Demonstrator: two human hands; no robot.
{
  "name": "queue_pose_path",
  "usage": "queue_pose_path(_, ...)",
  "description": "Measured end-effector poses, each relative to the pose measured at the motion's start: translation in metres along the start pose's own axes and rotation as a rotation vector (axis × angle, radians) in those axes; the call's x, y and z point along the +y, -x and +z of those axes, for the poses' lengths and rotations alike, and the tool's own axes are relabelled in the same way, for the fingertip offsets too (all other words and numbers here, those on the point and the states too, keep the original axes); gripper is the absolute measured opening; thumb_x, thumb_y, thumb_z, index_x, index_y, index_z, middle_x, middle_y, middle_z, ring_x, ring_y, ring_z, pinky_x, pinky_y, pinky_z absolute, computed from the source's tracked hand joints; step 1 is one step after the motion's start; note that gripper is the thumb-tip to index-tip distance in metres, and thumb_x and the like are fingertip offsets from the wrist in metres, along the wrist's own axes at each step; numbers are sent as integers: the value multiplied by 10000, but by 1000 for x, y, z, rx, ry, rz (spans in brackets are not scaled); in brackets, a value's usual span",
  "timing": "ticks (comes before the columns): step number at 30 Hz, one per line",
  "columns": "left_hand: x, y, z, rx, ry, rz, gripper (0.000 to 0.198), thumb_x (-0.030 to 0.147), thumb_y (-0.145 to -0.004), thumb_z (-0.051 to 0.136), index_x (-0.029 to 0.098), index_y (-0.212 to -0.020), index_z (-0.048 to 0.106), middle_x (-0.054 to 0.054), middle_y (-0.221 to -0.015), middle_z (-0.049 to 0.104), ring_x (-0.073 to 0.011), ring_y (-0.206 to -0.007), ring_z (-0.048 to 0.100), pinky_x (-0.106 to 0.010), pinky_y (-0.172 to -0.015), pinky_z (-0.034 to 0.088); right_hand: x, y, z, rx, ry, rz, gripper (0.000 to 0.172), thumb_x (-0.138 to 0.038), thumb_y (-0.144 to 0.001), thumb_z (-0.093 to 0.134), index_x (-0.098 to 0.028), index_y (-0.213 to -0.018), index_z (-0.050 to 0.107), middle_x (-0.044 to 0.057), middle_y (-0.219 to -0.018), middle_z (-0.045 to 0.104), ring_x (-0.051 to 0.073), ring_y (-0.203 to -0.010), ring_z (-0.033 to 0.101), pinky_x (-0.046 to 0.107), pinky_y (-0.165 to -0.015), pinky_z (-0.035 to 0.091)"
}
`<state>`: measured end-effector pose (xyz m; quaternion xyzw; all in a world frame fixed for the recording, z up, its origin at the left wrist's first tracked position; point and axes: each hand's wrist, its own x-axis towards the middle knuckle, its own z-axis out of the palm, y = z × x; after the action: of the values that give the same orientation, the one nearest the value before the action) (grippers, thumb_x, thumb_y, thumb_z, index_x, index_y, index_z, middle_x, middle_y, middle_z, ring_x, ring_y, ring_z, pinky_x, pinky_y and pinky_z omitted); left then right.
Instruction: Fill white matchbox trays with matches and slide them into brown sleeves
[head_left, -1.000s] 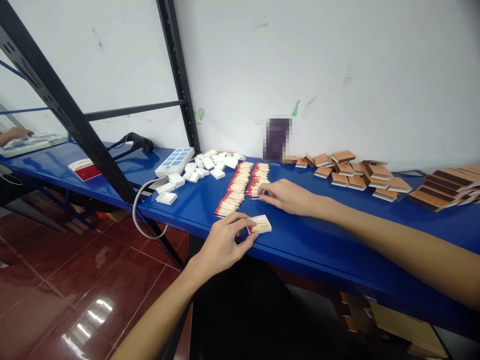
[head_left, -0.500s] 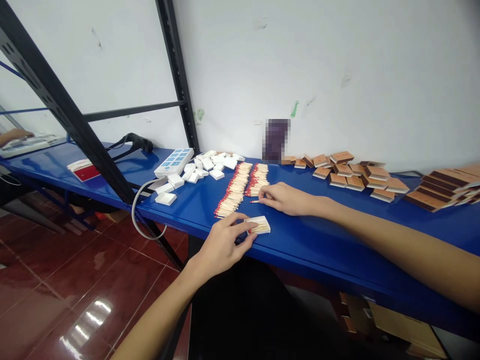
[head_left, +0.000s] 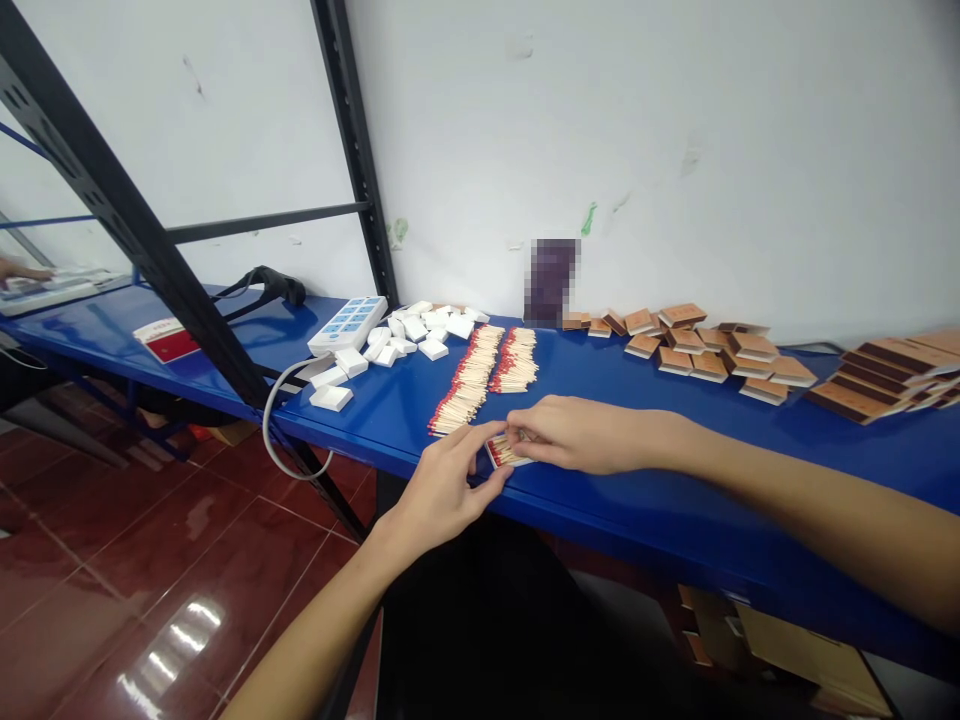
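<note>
- Our left hand pinched the near-left end of a small white tray between thumb and fingers; those fingers covered that end.
- The tray sat by the front edge of the blue table, with red-tipped matches inside; we could not count them.
- Our right hand lay over the tray's right part, hiding it. Its thumb and fingertips were close together, but we could not tell whether they gripped a match.
- Just beyond our hands lay two match rows, the left one's near end close behind our left fingers.
- The brown sleeves stood farther right; the frame cut off the stack beside them.
- A dark patch against the wall was pixelated past recognition.
- At the left edge, another person's hand was cropped and blurred.
</note>
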<state>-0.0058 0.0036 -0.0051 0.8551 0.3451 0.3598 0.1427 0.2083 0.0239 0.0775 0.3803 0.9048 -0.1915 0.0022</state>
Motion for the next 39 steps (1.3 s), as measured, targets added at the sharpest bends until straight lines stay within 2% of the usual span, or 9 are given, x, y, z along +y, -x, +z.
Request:
queue_pose_path(3,2,-1,-1,-6,7,32,297,245,-918,629,207,-1213,623,-30,-1027,676,-99,-644,545,-244,-676,488,5,-2,-7,51,-44,-13,221,-335,-957,475,-185,-856,603,20,-741,626,132,-607,506,282,-587,344)
queue_pose_path(6,3,-1,-1,9,17,42,219,237,-914,635,189,-1127,655,-45,-1106,675,-93,-644,555,-244,-686,500,23,-8,-12,219,24,18,178,-292,-942,498,-184,-848,604,17,-731,622,136,-620,506,282,-603,335)
queue_pose_path(8,3,-1,0,14,18,42,210,235,-913,637,185,-1115,657,-47,-1108,679,-95,-651,561,-243,-685,505,39,-15,-8,350,124,88,140,-264,-936,504,-179,-884,602,31,-758,629,151,-654,517,284,-618,334)
queue_pose_path(11,2,-1,0,14,18,42,213,235,-907,645,184,-1114,657,-44,-1111,681,-91,-639,551,-244,-682,504,60,-27,6,426,218,134,118,-259,-938,509,-183,-943,599,61,-856,654,182,-740,552,287,-637,344)
queue_pose_path(16,1,-1,0,8,18,30,222,240,-896,662,188,-1112,656,-33,-1093,686,-84,-613,524,-245,-669,497,69,-35,20,425,276,124,138,-237,-955,479,-196,-886,591,71,-911,667,192,-791,566,288,-656,351)
queue_pose_path(27,0,-1,0,16,23,31,200,259,-921,628,195,-1109,653,-48,-1103,690,-94,-624,520,-254,-676,504,67,-33,17,358,95,150,170,-276,-951,491,-177,-866,601,52,-840,667,157,-722,548,280,-640,333)
queue_pose_path(30,0,-1,1,12,16,36,199,253,-913,637,193,-1103,654,-42,-1101,689,-92,-620,509,-248,-671,500,68,-31,17,331,144,103,173,-293,-959,480,-181,-885,588,55,-835,662,164,-728,544,282,-642,332)
queue_pose_path(35,1,-1,1,18,17,36,202,245,-912,639,192,-1106,654,-36,-1100,689,-88,-621,513,-243,-678,498,66,-32,20,375,317,65,193,-244,-983,421,-181,-934,596,88,-959,680,201,-829,587,295,-653,331)
queue_pose_path(39,2,-1,1,19,21,38,197,241,-915,637,187,-1103,656,-39,-1101,689,-87,-625,518,-245,-685,500,67,-32,20,384,340,69,216,-255,-994,426,-176,-956,623,91,-992,698,213,-873,612,300,-677,353)
